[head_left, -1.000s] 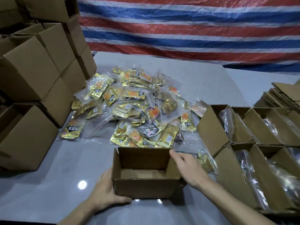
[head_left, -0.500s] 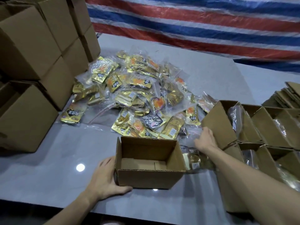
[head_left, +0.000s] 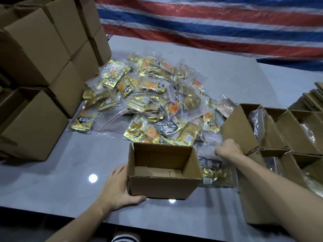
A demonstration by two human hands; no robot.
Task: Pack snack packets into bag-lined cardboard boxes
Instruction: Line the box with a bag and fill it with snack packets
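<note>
Box [head_left: 164, 187], open-topped, near table [head_left: 52, 180] front edge, clasped at left corner by left grip [head_left: 117, 187]. Clear bag [head_left: 216, 173] just right of box, pinched by right grip [head_left: 227, 150]. Packet pile [head_left: 157, 102] behind; bare table leftward; print illegible.

Single head-worn wide-angle view, facing forward and down across grey table [head_left: 52, 172]. Close range: left hand [head_left: 118, 187] at open box [head_left: 164, 186] lower centre, right hand [head_left: 227, 149] on clear bag [head_left: 207, 152] right of centre. Striped tarp [head_left: 209, 23] across top, seemingly bowed by lens.
</note>
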